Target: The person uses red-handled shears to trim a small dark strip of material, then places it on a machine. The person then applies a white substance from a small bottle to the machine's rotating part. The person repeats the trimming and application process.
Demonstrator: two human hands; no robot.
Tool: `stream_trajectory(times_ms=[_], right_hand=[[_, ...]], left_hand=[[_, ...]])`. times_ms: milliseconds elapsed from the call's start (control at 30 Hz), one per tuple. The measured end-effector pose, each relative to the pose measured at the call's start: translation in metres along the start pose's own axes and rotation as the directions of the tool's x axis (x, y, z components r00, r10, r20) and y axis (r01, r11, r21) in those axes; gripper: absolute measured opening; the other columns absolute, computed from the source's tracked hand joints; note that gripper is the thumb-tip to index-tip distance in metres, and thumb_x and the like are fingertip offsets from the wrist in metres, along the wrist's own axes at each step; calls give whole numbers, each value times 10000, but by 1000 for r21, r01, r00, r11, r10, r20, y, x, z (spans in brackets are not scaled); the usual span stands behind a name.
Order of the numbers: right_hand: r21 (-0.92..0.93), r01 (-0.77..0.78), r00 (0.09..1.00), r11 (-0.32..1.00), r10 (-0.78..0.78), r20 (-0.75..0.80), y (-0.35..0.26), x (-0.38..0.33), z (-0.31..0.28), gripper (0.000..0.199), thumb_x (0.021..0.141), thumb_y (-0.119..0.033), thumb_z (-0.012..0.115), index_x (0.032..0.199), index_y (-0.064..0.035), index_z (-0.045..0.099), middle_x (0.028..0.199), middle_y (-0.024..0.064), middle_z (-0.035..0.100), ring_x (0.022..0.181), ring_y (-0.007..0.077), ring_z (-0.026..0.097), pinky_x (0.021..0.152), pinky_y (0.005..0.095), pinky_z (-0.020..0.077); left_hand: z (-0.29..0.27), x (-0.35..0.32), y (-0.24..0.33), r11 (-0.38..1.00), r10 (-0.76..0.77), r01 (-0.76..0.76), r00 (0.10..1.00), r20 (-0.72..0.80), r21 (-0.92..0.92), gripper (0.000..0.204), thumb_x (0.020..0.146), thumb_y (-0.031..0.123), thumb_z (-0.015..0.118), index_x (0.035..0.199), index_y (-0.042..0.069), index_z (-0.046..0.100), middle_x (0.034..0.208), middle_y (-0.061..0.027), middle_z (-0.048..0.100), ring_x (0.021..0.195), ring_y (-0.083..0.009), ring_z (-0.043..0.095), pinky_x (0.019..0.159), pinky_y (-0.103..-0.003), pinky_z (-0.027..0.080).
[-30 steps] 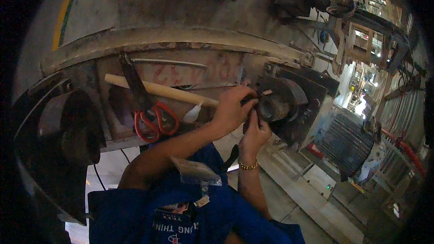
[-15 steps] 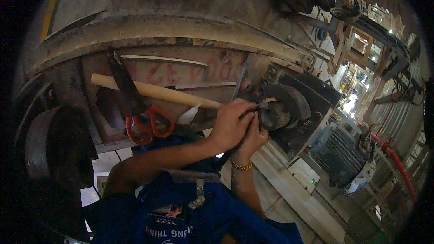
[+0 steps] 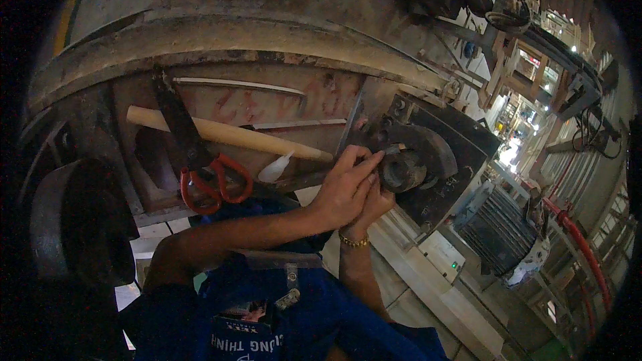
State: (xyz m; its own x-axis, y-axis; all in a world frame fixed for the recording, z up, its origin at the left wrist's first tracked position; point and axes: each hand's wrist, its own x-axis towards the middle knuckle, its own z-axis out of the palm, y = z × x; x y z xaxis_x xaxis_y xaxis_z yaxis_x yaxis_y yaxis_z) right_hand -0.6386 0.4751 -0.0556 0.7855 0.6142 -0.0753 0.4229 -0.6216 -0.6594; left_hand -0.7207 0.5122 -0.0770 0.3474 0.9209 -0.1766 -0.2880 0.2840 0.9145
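I can't tell if left hand [image 3: 342,192] or right hand [image 3: 376,204] grips anything; crowding the hub [image 3: 405,172] edge risks pinching

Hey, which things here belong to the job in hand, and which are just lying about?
Seemingly part of the job:
Dark round hub, with the left hand and right hand close at its edge
Dark plate behind it

Seemingly just lying about:
Red-handled scissors, lying across the wooden stick
Small white item with a pointed tip, beside the stick
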Motion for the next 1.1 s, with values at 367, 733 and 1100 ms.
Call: stream_trajectory(times_ms=[367, 733, 1100], right_hand=[[90, 159, 987, 983, -156, -38, 14, 4, 10, 272, 741, -46, 648, 997, 22, 583, 993, 72, 612, 854, 165, 595, 750, 280, 483], [227, 11, 1000, 974, -14, 11, 18, 2, 11, 265, 805, -28, 573, 1060, 25, 521, 1030, 76, 568, 900, 157, 550, 783, 283, 450], [184, -144, 984, 972, 160, -77, 31, 2, -3, 252, 787, -35, 605, 1023, 7, 529, 1030, 87, 563, 902, 180, 547, 800, 308, 459]], left_hand=[[-1, 0, -1, 993, -70, 72, 997, 25, -91, 389, 788, 34, 476, 1176, 1, 481, 994, -157, 442, 968, -297, 460, 869, -348, 366], [-13, 18, -8, 980, -117, 138, 982, 149, -140, 344, 783, 20, 486, 1124, 23, 525, 960, -138, 460, 947, -285, 467, 851, -336, 379], [-18, 25, -15, 931, -268, 267, 963, 30, -248, 233, 768, 56, 517, 994, 22, 559, 872, -135, 497, 809, -295, 538, 709, -348, 446]])
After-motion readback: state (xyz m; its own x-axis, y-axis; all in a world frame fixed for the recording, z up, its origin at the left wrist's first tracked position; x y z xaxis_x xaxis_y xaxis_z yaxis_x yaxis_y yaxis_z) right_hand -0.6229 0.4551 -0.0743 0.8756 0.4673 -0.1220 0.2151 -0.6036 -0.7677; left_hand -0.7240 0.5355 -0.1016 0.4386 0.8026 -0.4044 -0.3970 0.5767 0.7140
